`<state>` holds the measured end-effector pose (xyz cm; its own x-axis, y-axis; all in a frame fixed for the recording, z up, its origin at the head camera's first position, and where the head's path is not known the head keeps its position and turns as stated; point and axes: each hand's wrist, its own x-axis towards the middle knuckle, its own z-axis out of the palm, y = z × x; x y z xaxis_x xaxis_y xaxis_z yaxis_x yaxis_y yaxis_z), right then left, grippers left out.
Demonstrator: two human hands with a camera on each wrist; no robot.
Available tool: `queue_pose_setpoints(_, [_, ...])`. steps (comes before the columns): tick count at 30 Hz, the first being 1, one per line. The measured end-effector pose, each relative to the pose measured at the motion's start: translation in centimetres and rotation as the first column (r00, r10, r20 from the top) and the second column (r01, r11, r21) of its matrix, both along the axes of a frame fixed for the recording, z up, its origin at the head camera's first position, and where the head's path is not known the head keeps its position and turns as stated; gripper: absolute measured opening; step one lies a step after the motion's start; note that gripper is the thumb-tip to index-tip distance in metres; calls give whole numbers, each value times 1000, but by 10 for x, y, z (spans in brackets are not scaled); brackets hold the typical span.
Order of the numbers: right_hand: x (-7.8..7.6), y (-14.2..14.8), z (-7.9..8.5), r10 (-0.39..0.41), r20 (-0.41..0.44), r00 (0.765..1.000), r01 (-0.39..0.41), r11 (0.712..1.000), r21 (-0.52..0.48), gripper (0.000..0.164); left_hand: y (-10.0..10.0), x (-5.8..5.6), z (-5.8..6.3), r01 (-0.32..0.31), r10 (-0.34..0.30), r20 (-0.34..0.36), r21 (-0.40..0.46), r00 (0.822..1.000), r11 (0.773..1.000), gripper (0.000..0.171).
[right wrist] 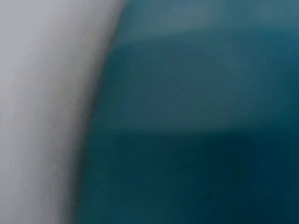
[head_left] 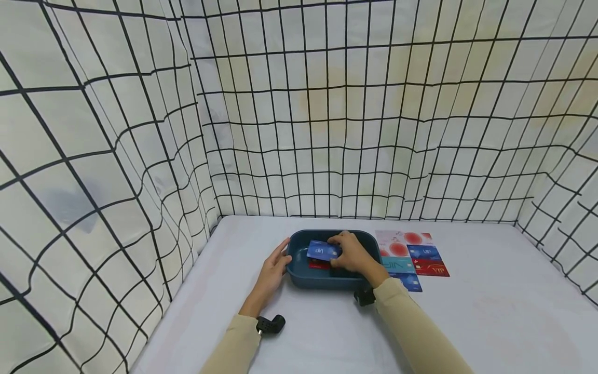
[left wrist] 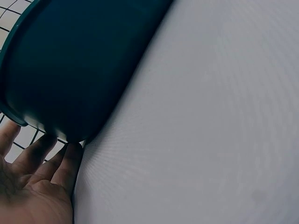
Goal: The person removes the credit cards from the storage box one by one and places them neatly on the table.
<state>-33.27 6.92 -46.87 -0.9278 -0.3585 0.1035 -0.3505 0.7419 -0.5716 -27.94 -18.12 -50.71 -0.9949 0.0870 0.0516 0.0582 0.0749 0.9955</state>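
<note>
A dark teal plastic basin point(head_left: 308, 283) stands on the white table. My right hand point(head_left: 352, 254) reaches over it and pinches a blue VIP card point(head_left: 322, 250) by its right end, inside the rim. Below that card lies a red card point(head_left: 318, 265), partly covered. At the basin's left end my left hand point(head_left: 274, 267) touches the wall and rim. In the left wrist view, the fingers point(left wrist: 67, 168) of that hand extend against the basin's end. The right wrist view is blurred, showing only the teal basin wall point(right wrist: 154, 177) up close.
Right of the basin several cards lie side by side: a pink-red patterned sheet point(head_left: 388, 243), a teal VIP card point(head_left: 398, 265), a blue VIP card point(head_left: 424, 252), a red VIP card point(head_left: 432, 267) and another blue card point(head_left: 411, 282). White cloth walls with black netting point(head_left: 308, 156) enclose the table.
</note>
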Motion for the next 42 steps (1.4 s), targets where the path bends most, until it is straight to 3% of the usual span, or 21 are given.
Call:
queue_pose_setpoints(11, [2,2,1,5,20,1000,-3,997,-73,55,2,-1,2,-3,3,-4,-10,1000,1000,53])
queue_pose_setpoints(27, [4,6,8,54,-38,998,-58,989,-135,56,1,-2,-1,4,-4,-4,-1,1000,1000,53])
queue_pose_setpoints(42, [18,39,15,111,-122,986,-127,982,-140,55,1,-1,-2,-13,13,0,-4,1000,1000,53])
